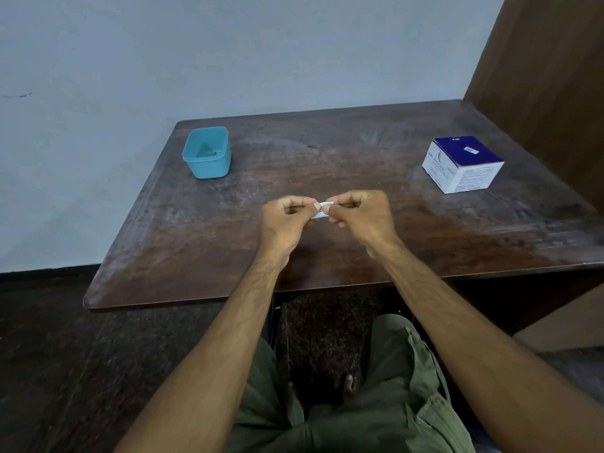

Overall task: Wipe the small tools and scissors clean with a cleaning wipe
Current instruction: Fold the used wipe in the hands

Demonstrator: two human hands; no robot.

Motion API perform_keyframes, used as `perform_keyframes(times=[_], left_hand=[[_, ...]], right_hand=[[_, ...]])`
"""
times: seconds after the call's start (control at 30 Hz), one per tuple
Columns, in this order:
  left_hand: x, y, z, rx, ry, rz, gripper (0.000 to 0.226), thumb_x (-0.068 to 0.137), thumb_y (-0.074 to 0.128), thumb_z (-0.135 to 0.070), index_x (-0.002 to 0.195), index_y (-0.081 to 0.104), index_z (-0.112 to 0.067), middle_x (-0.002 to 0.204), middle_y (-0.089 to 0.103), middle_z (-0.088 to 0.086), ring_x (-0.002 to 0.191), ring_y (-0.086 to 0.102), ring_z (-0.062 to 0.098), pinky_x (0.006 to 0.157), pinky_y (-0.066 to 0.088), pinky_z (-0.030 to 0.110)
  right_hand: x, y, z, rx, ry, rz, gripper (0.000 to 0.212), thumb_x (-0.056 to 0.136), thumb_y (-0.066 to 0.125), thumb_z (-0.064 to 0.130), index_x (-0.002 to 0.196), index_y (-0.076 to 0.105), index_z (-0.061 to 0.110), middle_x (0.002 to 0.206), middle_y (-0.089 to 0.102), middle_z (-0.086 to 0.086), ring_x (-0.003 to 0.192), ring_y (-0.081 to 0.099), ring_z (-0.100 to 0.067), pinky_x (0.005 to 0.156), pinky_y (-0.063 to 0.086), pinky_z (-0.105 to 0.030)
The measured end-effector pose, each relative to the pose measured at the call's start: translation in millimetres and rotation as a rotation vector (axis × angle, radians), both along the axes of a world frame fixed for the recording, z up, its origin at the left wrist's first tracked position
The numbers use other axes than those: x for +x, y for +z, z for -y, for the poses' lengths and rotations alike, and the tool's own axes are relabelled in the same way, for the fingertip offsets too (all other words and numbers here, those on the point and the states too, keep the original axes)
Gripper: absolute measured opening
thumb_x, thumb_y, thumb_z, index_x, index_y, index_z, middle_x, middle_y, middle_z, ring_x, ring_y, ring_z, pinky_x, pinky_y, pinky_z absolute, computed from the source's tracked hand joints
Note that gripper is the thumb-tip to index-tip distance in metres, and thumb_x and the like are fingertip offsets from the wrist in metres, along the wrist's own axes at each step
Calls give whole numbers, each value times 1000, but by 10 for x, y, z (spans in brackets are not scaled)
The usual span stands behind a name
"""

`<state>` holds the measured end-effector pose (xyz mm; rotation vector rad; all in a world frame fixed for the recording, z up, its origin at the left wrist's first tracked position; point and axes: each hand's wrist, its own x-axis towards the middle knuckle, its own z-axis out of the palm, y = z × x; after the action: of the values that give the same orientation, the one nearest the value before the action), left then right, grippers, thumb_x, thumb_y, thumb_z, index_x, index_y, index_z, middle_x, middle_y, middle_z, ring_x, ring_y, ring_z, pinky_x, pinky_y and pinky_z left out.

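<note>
Nearest the camera, at six o'clock, both bare forearms reach up from a lap in green trousers and converge over the middle of the dark wooden table [202, 243]; the wrists are level, knuckles up, fingers curled inward, the two fists almost touching. The left hand [285, 220] and the right hand [361, 214] each pinch one end of a small white wipe packet [322, 210], thumb against forefinger in a tight, narrow grip, the other fingers folded under; the packet hangs between them just above the tabletop and is mostly hidden by the fingertips. My reading is that the step in hand is tearing the sachet open, so the wiping itself has not yet begun; the next move probably calls for the two pinches to pull in opposite directions across the edge, then for one hand to draw out the folded wipe while the other keeps the wrapper. Farther off, at about ten o'clock, stands a teal plastic tub [207, 158], well apart from the hands; something thin lies at its bottom, possibly the small tools and scissors, though it is too small to tell. At about two o'clock, near the wooden panel, sits a blue-and-white box [462, 165], shut, likely the source of the wipes.
</note>
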<state>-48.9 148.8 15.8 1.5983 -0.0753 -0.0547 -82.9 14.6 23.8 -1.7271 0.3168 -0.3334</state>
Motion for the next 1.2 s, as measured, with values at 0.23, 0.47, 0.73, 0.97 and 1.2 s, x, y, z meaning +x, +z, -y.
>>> perform_keyframes(times=[0.23,0.47,0.73,0.97,1.2], left_hand=[[-19,-9,142,132,119,103,10,77,79,-11,77,71,-17,71,72,-1,67,71,11,70,60,30],[-100,21,222,183,195,204,22,81,76,-15,70,67,-31,71,69,-13,72,69,5,68,56,22],[-159,18,280,2,131,56,24,87,65,-17,69,75,-29,73,74,-4,73,69,8,77,58,34],[-255,70,392,-97,5,-51,18,91,60,-7,80,75,-8,83,74,15,79,72,22,76,59,31],[-289,-20,716,290,-170,245,21,88,58,-11,84,75,-24,87,74,-9,86,70,9,87,56,37]], right_hand=[[-100,-5,-140,-433,-101,140,6,81,72,15,83,77,18,83,73,7,75,67,-3,72,55,-24],[-117,-97,-217,-627,-115,219,13,88,61,14,88,74,16,78,65,-1,73,57,-11,68,49,-30],[-160,-173,-180,-690,-77,217,20,90,62,17,108,69,13,97,58,-2,83,53,-7,70,43,-12],[-177,-201,69,-740,-138,186,15,90,61,16,96,73,21,87,65,1,78,54,-6,66,36,-15],[-387,-198,507,-759,-225,136,20,93,58,16,109,70,17,102,65,-1,88,62,-13,76,53,-32]])
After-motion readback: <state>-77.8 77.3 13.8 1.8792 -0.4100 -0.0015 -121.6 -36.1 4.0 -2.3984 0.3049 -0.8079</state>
